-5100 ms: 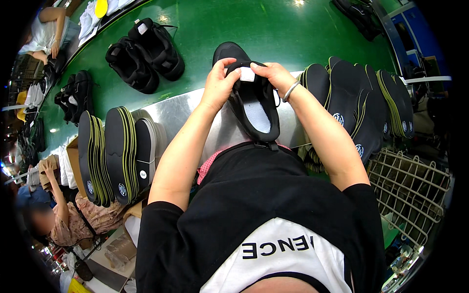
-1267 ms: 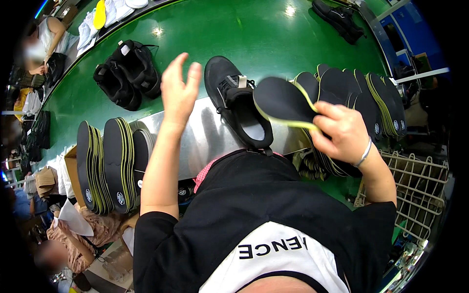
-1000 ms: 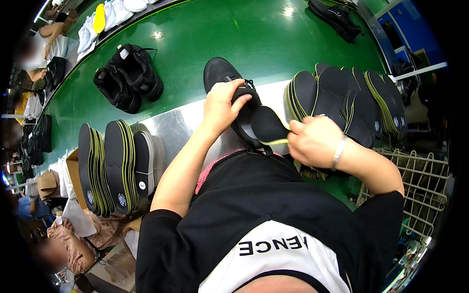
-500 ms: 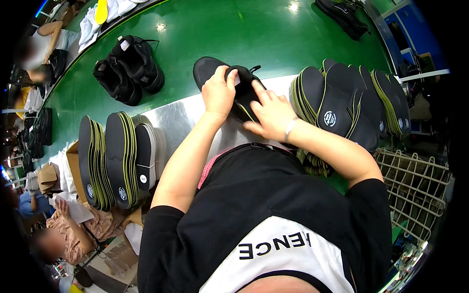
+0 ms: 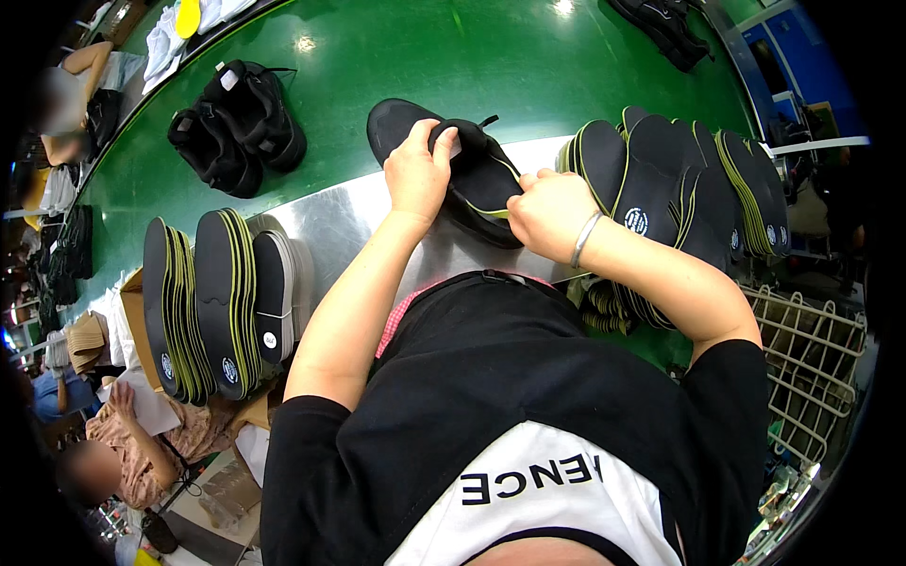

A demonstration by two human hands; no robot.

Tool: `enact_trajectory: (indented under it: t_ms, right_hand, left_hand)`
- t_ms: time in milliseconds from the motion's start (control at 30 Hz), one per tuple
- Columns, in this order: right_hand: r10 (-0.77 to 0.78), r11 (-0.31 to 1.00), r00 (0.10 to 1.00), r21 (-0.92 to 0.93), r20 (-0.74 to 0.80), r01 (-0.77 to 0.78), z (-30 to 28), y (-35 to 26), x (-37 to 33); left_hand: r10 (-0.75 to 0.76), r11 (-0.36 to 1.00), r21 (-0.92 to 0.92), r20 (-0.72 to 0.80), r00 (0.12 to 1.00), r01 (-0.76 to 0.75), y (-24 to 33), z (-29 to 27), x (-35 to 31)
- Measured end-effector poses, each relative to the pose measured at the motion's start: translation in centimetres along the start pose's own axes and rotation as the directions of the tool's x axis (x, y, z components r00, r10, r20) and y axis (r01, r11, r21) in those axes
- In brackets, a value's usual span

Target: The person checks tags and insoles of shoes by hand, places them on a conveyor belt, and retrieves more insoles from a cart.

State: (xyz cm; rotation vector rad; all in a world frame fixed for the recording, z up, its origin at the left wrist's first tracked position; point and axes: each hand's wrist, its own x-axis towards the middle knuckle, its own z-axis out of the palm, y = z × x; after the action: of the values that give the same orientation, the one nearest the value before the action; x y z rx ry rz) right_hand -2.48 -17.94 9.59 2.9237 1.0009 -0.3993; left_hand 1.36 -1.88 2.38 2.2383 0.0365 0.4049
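A black shoe [image 5: 392, 127] lies tilted across the metal strip of the bench in front of me, its toe to the far left. An insole [image 5: 486, 181] with a yellow-green edge sits inside its opening. My left hand [image 5: 416, 177] is closed on the shoe's tongue, thumb inside the opening. At the heel end my right hand [image 5: 557, 213] has its fingers curled at the insole's edge; the fingertips are partly hidden.
Stacked black insoles with yellow-green edges stand at left [image 5: 224, 302] and right [image 5: 651, 179]. A pair of black shoes [image 5: 236, 127] rests at far left, more black shoes [image 5: 661, 33] at far right. A wire basket [image 5: 807, 368] hangs at right; a person [image 5: 142, 453] sits at lower left.
My right hand has drawn back from inside the shoe's opening to its heel end, and its fingers have curled. The left hand keeps its hold.
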Motion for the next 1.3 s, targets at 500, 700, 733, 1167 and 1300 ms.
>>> enact_trajectory:
  t_ms: [500,700,733,1167,1300]
  right_hand:
    - [-0.06,0.995,0.988,0.089,0.144,0.048,4.4,-0.2,4.2]
    - [0.045,0.999,0.905,0.004,0.424,-0.052,3.6,-1.0,6.3]
    - [0.03,0.999,0.891,0.008,0.453,-0.038,3.3,-1.0,6.6]
    - [-0.027,0.999,0.667,-0.006,0.744,0.047,2.2,-0.1,8.4]
    - [0.087,0.991,0.79,-0.131,0.607,-0.009,3.7,-1.2,7.7]
  left_hand:
    - [-0.002,0.999,-0.034,-0.022,1.0,0.001,0.2,0.4,-0.3]
    - [0.01,0.999,-0.035,-0.009,1.0,-0.01,0.0,0.4,-0.4]
    - [0.017,0.999,-0.037,-0.004,1.0,-0.017,0.1,0.3,-0.5]
    - [-0.018,0.995,-0.093,0.018,1.0,0.02,0.2,0.4,-0.5]
    - [0.029,0.997,-0.074,0.01,1.0,-0.028,0.2,0.3,-0.6]
